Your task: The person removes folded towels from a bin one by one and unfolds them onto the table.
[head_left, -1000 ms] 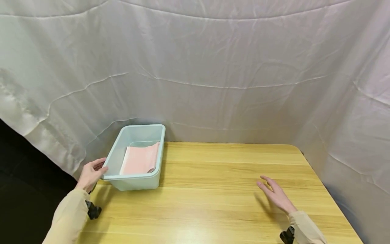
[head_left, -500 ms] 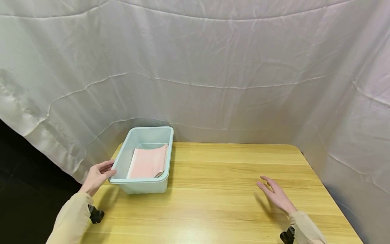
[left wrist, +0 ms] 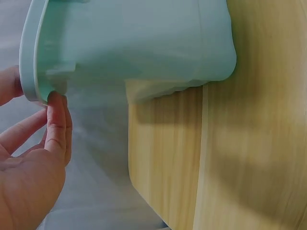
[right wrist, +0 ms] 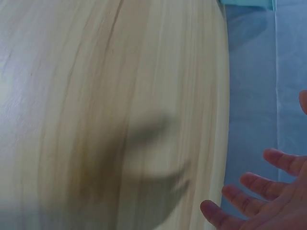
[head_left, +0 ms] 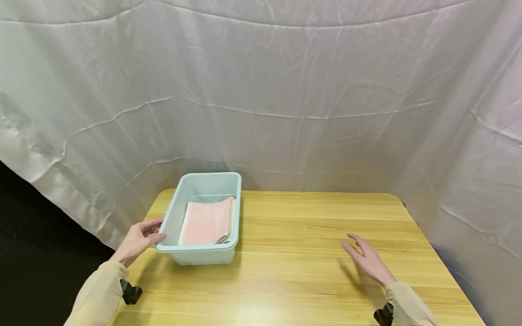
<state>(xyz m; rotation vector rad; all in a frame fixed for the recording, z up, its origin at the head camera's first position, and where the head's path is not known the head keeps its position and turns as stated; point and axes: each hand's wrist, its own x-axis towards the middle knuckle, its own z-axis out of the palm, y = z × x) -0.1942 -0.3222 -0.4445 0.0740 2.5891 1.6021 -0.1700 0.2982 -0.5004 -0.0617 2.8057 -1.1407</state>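
A pale blue-green plastic bin is on the left part of the table. Inside it lies a folded pink piece, cloth-like, with white and pale green layers showing at its edges. My left hand grips the bin's rim at the near left corner, the thumb on top. In the left wrist view, the fingers of that hand press up under the lip of the bin. Far to the right, my right hand hovers over the table, fingers spread and holding nothing; its shadow falls on the wood.
The wooden table has rounded far corners. A pale grey curtain hangs behind it and along both sides. Beyond the table's left edge is a dark area. Each wrist wears a small black camera.
The bin, with the pink piece inside, has slid to the right and slightly nearer, my left hand moving along with it on the rim. My right hand has barely moved.
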